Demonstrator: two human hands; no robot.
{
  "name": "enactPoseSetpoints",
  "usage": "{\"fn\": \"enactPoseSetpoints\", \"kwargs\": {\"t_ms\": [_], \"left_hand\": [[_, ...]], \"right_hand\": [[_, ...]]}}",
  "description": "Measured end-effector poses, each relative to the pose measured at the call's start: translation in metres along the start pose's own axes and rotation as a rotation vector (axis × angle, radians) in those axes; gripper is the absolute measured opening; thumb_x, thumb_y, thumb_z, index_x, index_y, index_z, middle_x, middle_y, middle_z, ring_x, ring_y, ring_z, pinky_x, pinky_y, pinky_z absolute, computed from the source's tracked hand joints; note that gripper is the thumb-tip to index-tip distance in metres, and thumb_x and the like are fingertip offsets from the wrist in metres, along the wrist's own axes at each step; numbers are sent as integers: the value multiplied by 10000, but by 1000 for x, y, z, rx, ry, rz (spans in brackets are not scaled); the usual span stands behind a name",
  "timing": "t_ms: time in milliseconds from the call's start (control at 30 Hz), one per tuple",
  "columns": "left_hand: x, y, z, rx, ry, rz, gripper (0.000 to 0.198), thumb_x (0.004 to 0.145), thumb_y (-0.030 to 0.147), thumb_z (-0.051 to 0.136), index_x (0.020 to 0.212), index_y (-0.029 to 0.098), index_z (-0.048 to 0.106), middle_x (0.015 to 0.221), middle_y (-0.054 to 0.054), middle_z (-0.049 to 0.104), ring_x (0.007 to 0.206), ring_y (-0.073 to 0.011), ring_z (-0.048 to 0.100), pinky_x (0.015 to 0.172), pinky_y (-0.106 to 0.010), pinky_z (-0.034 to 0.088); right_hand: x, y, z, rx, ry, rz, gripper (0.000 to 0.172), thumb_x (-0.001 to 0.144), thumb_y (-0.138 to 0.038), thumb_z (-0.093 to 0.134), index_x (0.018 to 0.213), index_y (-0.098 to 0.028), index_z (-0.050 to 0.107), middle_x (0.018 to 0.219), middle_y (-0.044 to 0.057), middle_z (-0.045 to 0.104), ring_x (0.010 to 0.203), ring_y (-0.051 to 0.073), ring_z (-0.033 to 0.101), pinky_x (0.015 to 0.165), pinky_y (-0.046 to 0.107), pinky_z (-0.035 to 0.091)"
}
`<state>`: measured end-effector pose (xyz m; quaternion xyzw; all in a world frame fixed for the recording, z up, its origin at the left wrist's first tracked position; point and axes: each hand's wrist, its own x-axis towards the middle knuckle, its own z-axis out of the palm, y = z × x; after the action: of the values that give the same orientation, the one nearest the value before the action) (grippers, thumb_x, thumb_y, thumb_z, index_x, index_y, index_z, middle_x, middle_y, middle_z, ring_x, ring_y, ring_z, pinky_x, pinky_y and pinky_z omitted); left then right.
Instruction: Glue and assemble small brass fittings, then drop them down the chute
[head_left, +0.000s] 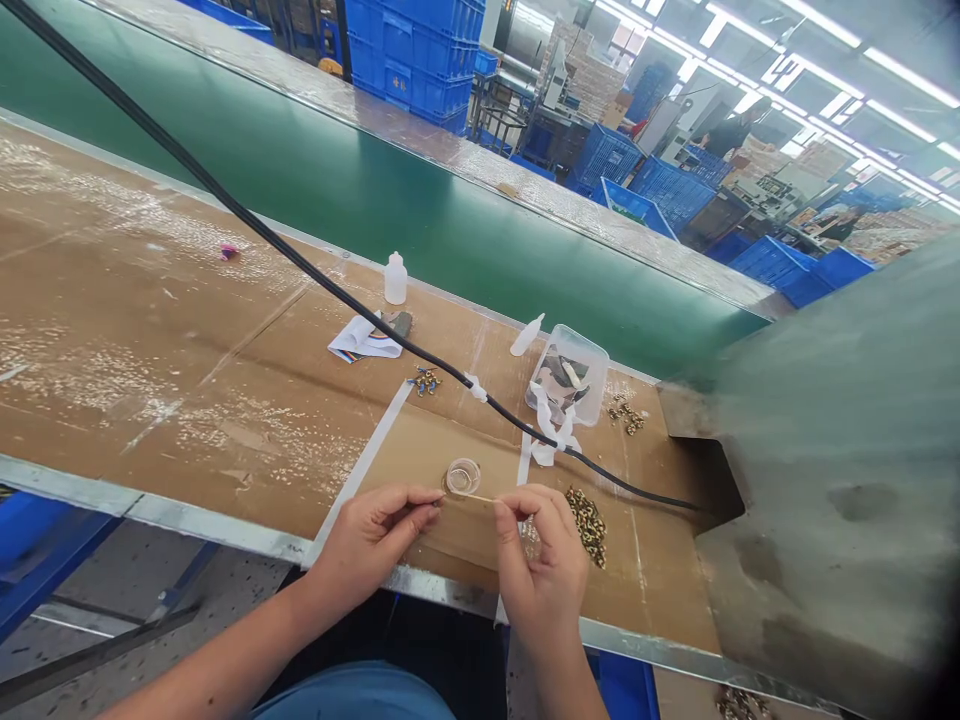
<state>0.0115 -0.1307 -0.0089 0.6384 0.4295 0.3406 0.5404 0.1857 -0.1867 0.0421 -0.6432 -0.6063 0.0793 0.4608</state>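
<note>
My left hand (373,545) and my right hand (541,565) pinch a thin pale stick (471,496) between them, one at each end, above the brown cardboard-covered workbench (225,400). Just beyond the stick stands a small clear cup (463,476) holding a little liquid. To the right of my right hand lies a heap of small brass and black parts (587,525). Neither hand touches the cup or the heap.
A black cable (322,290) crosses the bench, taped down with white tape (547,425). Nearby are a clear plastic box (577,375), white bottles (395,280), more small parts (626,414) and a green conveyor belt (247,120). Grey metal (840,480) stands at right; blue crates lie beyond.
</note>
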Motion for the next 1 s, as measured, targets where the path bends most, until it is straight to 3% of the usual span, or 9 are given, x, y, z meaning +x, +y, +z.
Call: {"fn": "enactPoseSetpoints", "kwargs": {"t_ms": [367,567,733,1000], "left_hand": [[0,-3,0,-15,7,-10,226,857,330,581,988,185,695,862,-56,714,760,-185,678,742,-284,570],[0,-1,1,-6,12,0,216,858,322,581,986,190,695,834,-47,708,742,-179,673,719,-271,561],[1,-1,1,4,15,13,202,857,308,583,978,193,697,836,-45,712,744,-178,677,709,-260,559],[0,-1,0,26,20,27,196,861,307,580,980,203,696,859,-42,719,745,-178,682,712,-259,557]], "right_hand": [[4,15,12,-217,-91,-48,71,894,-202,562,866,-201,628,850,36,616,834,201,516,773,351,359],[2,10,3,-52,-2,49,99,904,-204,541,823,-194,597,820,23,599,811,178,528,745,311,389],[0,-1,-1,121,-55,150,129,914,-225,527,800,-195,579,790,12,583,769,163,540,704,281,410],[-3,-6,3,58,-99,106,142,913,-218,525,785,-192,581,777,17,585,775,172,535,706,294,402]]}}
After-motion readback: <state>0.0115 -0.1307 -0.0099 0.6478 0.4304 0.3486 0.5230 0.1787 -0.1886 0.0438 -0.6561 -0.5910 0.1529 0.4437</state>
